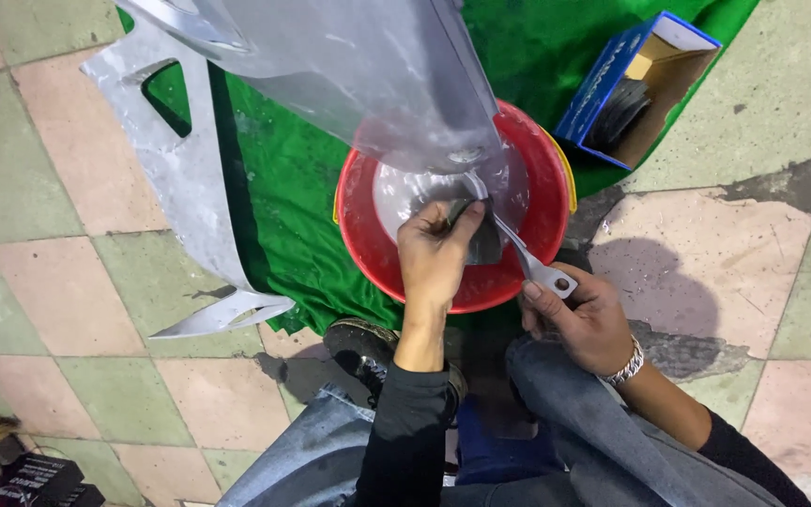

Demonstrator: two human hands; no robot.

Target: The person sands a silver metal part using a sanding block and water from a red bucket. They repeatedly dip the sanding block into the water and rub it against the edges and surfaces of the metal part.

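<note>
My left hand [434,249] pinches a dark sheet of sandpaper [479,235] against the narrow lower arm of a large grey body panel [368,75]. My right hand [582,314] grips that arm's end, a flat tab with a hole [552,278], and steadies it. The panel tilts over a red bucket [542,221] holding cloudy water [405,192]. Both hands work just above the bucket's near rim.
A second grey panel piece [185,178] lies on the tiled floor at the left, partly on a green cloth [293,225]. An open blue box [635,84] with dark discs sits at the upper right. My knees in jeans and a shoe [359,343] are below.
</note>
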